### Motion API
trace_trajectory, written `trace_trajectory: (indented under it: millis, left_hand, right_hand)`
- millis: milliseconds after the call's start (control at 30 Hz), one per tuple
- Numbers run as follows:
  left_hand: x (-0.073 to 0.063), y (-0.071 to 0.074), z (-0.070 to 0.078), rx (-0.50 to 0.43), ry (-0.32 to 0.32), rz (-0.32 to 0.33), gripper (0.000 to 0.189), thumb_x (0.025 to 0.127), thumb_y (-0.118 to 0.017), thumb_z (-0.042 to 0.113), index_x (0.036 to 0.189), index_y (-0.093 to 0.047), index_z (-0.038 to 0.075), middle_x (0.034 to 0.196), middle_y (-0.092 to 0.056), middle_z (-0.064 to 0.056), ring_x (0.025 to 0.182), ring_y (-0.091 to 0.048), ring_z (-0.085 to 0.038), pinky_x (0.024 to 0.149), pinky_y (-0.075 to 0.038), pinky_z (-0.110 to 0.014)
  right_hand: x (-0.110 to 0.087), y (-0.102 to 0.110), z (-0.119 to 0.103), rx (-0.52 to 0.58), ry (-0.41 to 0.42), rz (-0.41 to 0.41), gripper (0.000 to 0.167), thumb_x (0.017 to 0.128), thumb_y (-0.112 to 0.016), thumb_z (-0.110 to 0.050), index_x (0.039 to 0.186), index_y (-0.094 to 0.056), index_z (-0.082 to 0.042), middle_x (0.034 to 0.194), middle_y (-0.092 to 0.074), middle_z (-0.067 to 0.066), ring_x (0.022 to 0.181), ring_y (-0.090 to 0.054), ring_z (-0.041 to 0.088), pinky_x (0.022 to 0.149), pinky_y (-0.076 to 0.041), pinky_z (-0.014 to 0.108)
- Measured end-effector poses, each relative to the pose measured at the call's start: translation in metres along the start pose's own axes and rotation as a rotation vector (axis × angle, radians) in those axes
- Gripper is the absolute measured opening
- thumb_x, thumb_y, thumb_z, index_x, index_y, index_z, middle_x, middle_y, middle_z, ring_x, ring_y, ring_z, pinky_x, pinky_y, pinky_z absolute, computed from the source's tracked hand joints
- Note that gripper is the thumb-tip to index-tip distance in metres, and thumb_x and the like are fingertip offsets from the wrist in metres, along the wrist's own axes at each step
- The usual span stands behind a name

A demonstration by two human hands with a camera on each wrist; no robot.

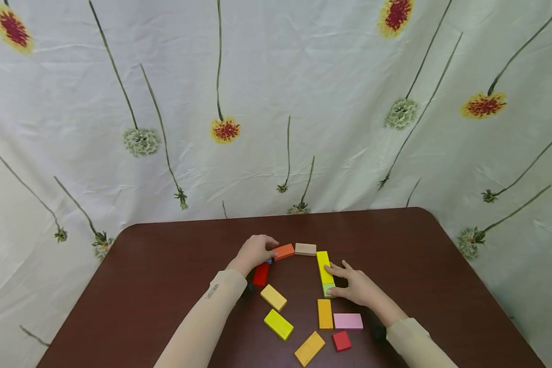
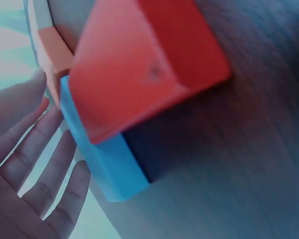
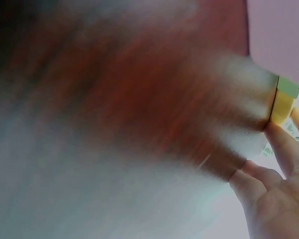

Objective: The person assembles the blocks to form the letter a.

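Note:
My left hand [image 1: 254,252] is at the left end of an orange block [image 1: 283,251], its fingers loosely extended in the left wrist view. Beside those fingers lies a blue block [image 2: 107,169], mostly hidden in the head view. A red block [image 1: 260,275] adjoins the blue one and looms large in the left wrist view. With fingers spread, my right hand [image 1: 356,287] touches a yellow block [image 1: 324,267] and the light green block [image 1: 328,290] at its near end. A beige block [image 1: 305,249] lies between the orange and yellow blocks, completing an arch-like row.
Nearer on the dark brown table [image 1: 175,286] lie a pale yellow block [image 1: 273,298], a yellow-green block [image 1: 278,324], an orange-yellow block [image 1: 324,314], a wooden-toned block [image 1: 309,349], a pink block [image 1: 348,321] and a small red block [image 1: 342,341]. A flowered cloth [image 1: 257,174] hangs behind.

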State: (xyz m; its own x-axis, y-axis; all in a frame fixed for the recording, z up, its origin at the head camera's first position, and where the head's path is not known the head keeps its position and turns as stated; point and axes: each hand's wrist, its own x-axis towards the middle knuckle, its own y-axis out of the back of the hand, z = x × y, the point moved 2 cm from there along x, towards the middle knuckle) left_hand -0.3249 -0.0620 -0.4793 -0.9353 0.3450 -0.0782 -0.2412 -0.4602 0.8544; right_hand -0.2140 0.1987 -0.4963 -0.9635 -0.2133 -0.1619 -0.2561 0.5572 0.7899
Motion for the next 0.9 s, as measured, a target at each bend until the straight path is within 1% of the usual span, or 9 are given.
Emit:
trace_trajectory:
  millis: [200, 400, 600, 700, 767, 833, 900]
  left_hand:
    - [-0.005, -0.006, -0.005, -0.003, 0.006, -0.011, 0.033, 0.086, -0.076, 0.021, 0.117, -0.073, 0.01, 0.118, -0.071, -0.009, 0.109, -0.064, -0.025, 0.096, -0.053, -0.041]
    - [-0.009, -0.007, -0.005, 0.021, 0.011, 0.002, 0.032, 0.086, -0.077, 0.021, 0.115, -0.074, 0.01, 0.117, -0.071, -0.009, 0.108, -0.065, -0.026, 0.096, -0.053, -0.041]
    - [-0.012, -0.007, -0.005, 0.029, 0.011, 0.009, 0.032, 0.086, -0.077, 0.022, 0.116, -0.074, 0.01, 0.118, -0.07, -0.01, 0.111, -0.062, -0.028, 0.099, -0.051, -0.044]
    - [-0.012, -0.006, -0.005, 0.027, -0.011, 0.025, 0.033, 0.088, -0.075, 0.023, 0.119, -0.073, 0.011, 0.119, -0.069, -0.009, 0.113, -0.06, -0.028, 0.099, -0.051, -0.044]
    - [-0.013, -0.003, -0.004, 0.025, -0.042, 0.045, 0.033, 0.089, -0.074, 0.024, 0.12, -0.073, 0.012, 0.119, -0.069, -0.008, 0.114, -0.06, -0.028, 0.098, -0.051, -0.044]
    - [-0.016, 0.001, -0.001, 0.021, -0.075, 0.059, 0.033, 0.09, -0.073, 0.023, 0.121, -0.072, 0.012, 0.119, -0.069, -0.008, 0.115, -0.06, -0.028, 0.098, -0.051, -0.043]
    - [-0.022, 0.006, 0.003, 0.032, -0.112, 0.05, 0.033, 0.09, -0.073, 0.023, 0.121, -0.072, 0.013, 0.119, -0.069, -0.008, 0.114, -0.061, -0.028, 0.098, -0.051, -0.044]
  right_hand:
    - [0.001, -0.003, 0.002, 0.013, 0.003, -0.005, 0.068, 0.082, -0.079, -0.033, 0.143, -0.054, -0.017, 0.15, -0.049, 0.011, 0.143, -0.031, 0.047, 0.104, -0.04, 0.064]
    - [0.001, -0.007, 0.004, 0.014, 0.006, -0.01, 0.069, 0.081, -0.079, -0.034, 0.143, -0.054, -0.017, 0.15, -0.049, 0.01, 0.143, -0.032, 0.047, 0.104, -0.04, 0.064]
    - [0.001, -0.008, 0.002, 0.011, 0.007, -0.007, 0.068, 0.081, -0.079, -0.034, 0.143, -0.054, -0.018, 0.149, -0.049, 0.011, 0.143, -0.031, 0.047, 0.104, -0.039, 0.065]
    - [0.001, -0.006, 0.001, 0.003, 0.0, -0.011, 0.069, 0.081, -0.079, -0.035, 0.143, -0.054, -0.018, 0.15, -0.049, 0.011, 0.143, -0.032, 0.047, 0.104, -0.039, 0.065]
    - [0.0, -0.005, 0.0, -0.004, -0.004, -0.011, 0.069, 0.082, -0.079, -0.035, 0.143, -0.053, -0.018, 0.15, -0.048, 0.011, 0.142, -0.032, 0.048, 0.103, -0.04, 0.065]
    - [0.0, -0.003, 0.0, -0.006, -0.013, -0.009, 0.068, 0.082, -0.078, -0.035, 0.144, -0.053, -0.019, 0.151, -0.047, 0.012, 0.142, -0.032, 0.048, 0.103, -0.04, 0.065]
    - [0.0, -0.001, -0.001, -0.005, -0.017, -0.004, 0.068, 0.083, -0.078, -0.035, 0.144, -0.053, -0.019, 0.151, -0.047, 0.012, 0.142, -0.032, 0.048, 0.103, -0.04, 0.066]
